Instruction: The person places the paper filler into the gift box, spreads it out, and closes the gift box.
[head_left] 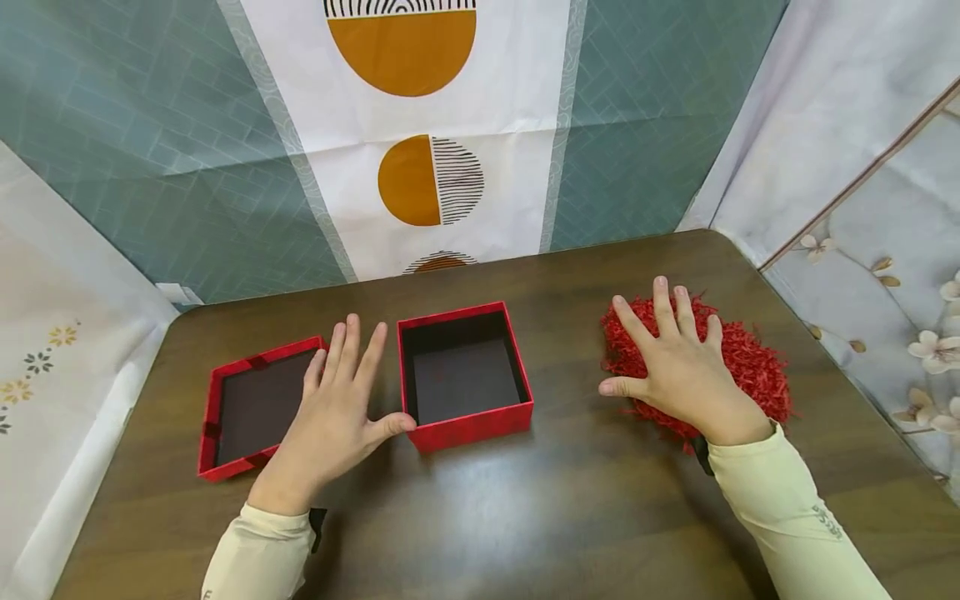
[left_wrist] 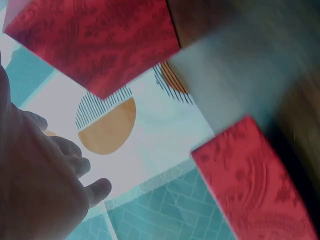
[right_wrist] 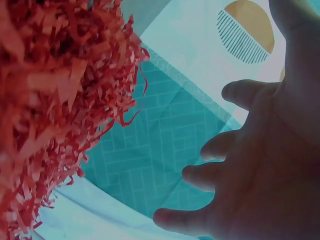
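Observation:
In the head view my left hand (head_left: 337, 425) is held out with spread fingers, between a shallow red box lid (head_left: 210, 408) and a deeper red box (head_left: 472, 427) with a dark inside. The lid lies with its dark inside up, partly hidden by that hand. On the right, my right hand (head_left: 678, 371) spreads its fingers over a pile of red shredded paper (head_left: 753, 367), covering part of it. Neither hand holds anything. The right wrist view shows the shredded paper (right_wrist: 55, 100) close by, apart from the fingers.
Everything lies on a brown wooden table (head_left: 480, 517). A teal and white cloth (head_left: 510, 92) with orange half circles hangs behind its back edge. Pale flowered cloth (head_left: 885, 250) hangs along the right side, and another light cloth (head_left: 67, 333) along the left.

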